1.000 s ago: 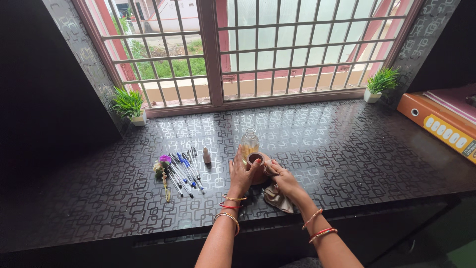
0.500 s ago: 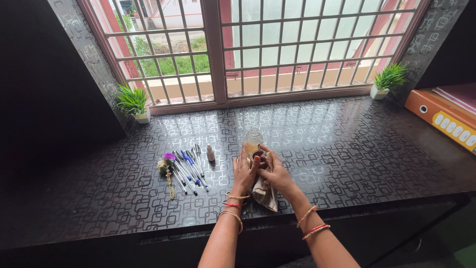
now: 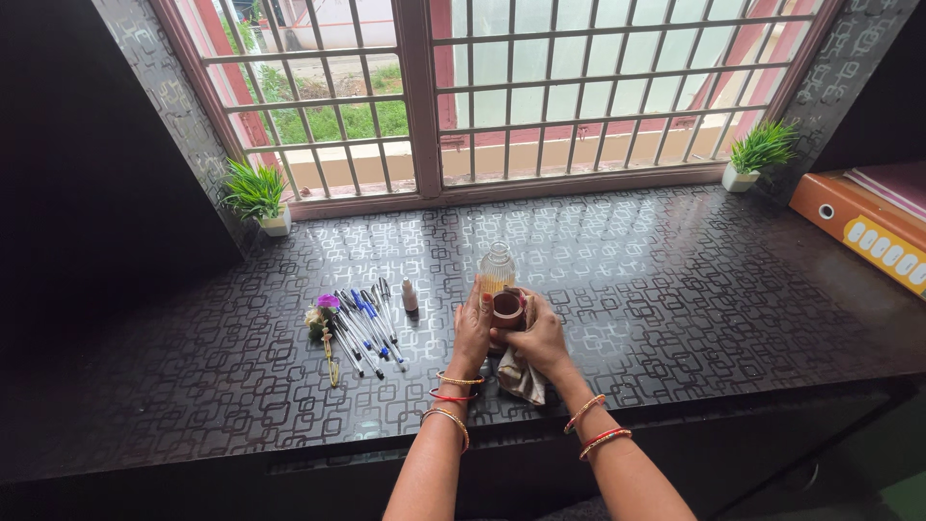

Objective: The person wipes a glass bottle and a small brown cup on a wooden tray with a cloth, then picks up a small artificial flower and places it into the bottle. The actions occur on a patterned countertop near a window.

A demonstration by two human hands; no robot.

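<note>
At frame centre, both hands, left hand (image 3: 472,333) and right hand (image 3: 540,340), grasp a brown clay cup (image 3: 507,309), its inside dark; behind it, a glass bottle (image 3: 496,269) holds amber liquid.

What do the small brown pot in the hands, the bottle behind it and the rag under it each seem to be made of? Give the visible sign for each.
Brown pot: probably fired clay, matt reddish brown with a thick rim.
Bottle: looks like clear ribbed glass, though possibly plastic; amber liquid shows through.
Rag: soft beige cloth, crumpled into folds under the right hand.
</note>
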